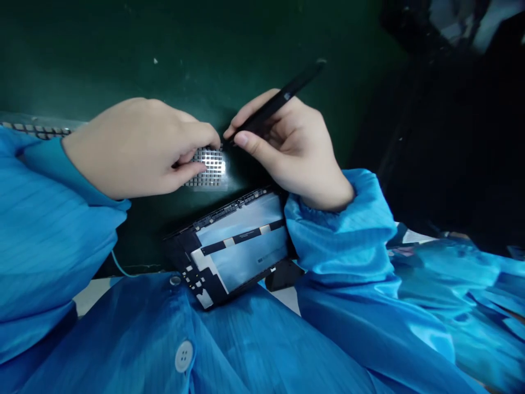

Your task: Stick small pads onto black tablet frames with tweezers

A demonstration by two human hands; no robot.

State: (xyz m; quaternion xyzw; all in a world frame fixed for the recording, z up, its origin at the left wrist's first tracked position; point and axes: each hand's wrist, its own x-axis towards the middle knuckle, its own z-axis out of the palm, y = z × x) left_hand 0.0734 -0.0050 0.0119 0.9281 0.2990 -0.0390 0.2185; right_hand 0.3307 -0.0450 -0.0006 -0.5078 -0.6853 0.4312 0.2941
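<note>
My left hand (139, 145) is closed, its fingers pinching the left edge of a small clear sheet (209, 167) covered with a grid of tiny grey squares that lies on the dark green mat (123, 54). My right hand (287, 145) is closed round black tweezers (279, 101), whose tip meets the sheet's upper right corner. Just below the hands a black device frame with a shiny panel (238, 243) lies tilted, partly under my right sleeve.
Blue smock sleeves and front (246, 339) fill the lower part of the view. Another gridded strip (36, 130) shows at the left edge behind my left sleeve. The upper right is dark and hard to make out.
</note>
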